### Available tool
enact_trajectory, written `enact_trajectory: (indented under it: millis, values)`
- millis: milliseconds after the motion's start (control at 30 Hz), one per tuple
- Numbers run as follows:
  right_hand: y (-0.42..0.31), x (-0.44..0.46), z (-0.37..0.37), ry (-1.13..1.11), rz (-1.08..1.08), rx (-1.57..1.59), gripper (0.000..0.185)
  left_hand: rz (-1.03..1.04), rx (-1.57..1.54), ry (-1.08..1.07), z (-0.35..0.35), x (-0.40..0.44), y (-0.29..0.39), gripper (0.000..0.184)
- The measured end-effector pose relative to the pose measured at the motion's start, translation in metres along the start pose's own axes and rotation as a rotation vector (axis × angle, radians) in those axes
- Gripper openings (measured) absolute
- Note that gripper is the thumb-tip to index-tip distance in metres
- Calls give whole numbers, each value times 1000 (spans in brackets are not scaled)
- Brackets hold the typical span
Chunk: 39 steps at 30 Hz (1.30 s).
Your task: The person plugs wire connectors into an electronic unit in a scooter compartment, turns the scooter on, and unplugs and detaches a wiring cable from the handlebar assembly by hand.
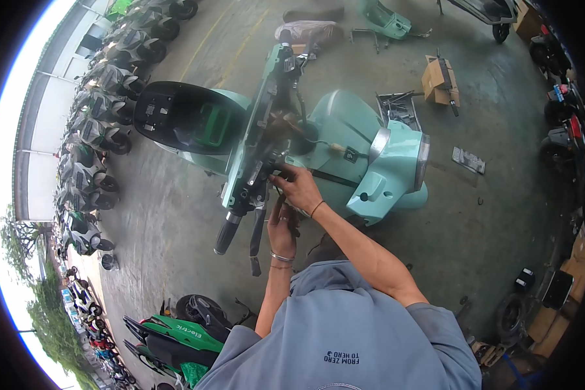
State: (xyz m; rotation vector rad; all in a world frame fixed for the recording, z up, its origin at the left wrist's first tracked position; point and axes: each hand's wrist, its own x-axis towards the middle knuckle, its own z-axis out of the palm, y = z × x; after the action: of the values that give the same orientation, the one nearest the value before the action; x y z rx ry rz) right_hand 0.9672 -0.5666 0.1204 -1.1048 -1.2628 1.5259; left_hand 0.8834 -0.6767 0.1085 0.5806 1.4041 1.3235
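A mint-green scooter stands in front of me, its handlebar (244, 169) stripped of its cover, with wiring and switch parts exposed. My right hand (298, 188) is at the handlebar, thumb and fingers pinched at small parts near the grip; what they hold is hidden. Just below, my left hand (283, 233) has its fingers raised and curled near the brake lever (257, 240); its fingertips are partly hidden. A black rubber grip (226, 234) forms the handlebar's near end. A loose mint headlight cover (393, 169) rests on the scooter's front.
The black seat (188, 117) lies beyond the handlebar. A tool tray (400, 109), a cardboard box (441, 79) and a metal plate (468, 160) are on the floor at right. A green motorbike (182, 331) stands at lower left; parked scooters (97, 130) line the left side.
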Motion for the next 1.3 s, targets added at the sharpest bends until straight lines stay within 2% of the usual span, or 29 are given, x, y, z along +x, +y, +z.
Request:
enact_trajectory:
  millis: [67,133,200,267,333,400,467,500,533,633,867,933,1000,1067,1133,1233,1300]
  values:
    - [-6,4,-8,-41,-13,-38,35,56,-47,37,0,11,-8,41]
    - [-40,2,-33,-217,138,-169,31,104,-98,89,3,16,-5,42]
    - [-45,8,-61,-235,77,-317,29,13,-159,202,20,10,18,21]
    - [-54,22,-85,-142,-73,-350,28,-22,-213,274,29,18,23,19]
    - [-80,41,-95,-105,-217,-353,24,111,-178,387,30,31,10,19]
    - [-93,59,-94,-175,-258,-410,22,129,-160,394,36,36,13,20]
    - [-91,76,-85,-308,-595,-539,23,56,33,460,46,39,21,20]
    - [-89,81,-83,-373,-624,-571,23,44,62,463,50,39,25,23]
    - [-90,83,-82,-379,-620,-578,23,38,54,464,51,41,22,23]
    - [-96,84,-75,-422,-644,-627,21,198,220,496,50,48,10,30]
    - [-101,93,-65,-512,-527,-865,23,136,20,386,54,69,4,31]
    - [-106,96,-57,-487,-481,-853,24,117,62,368,59,76,5,35]
    - [-111,100,-52,-461,-435,-845,25,85,91,441,67,82,12,35]
    - [-114,106,-50,-482,-309,-961,22,54,214,386,65,83,14,32]
    - [-106,105,-48,-437,-304,-932,21,40,297,339,64,84,18,38]
    - [-111,100,-47,-428,-266,-957,20,206,528,268,58,92,0,30]
    - [-110,97,-45,-447,-218,-1000,19,752,1301,367,48,97,-22,23]
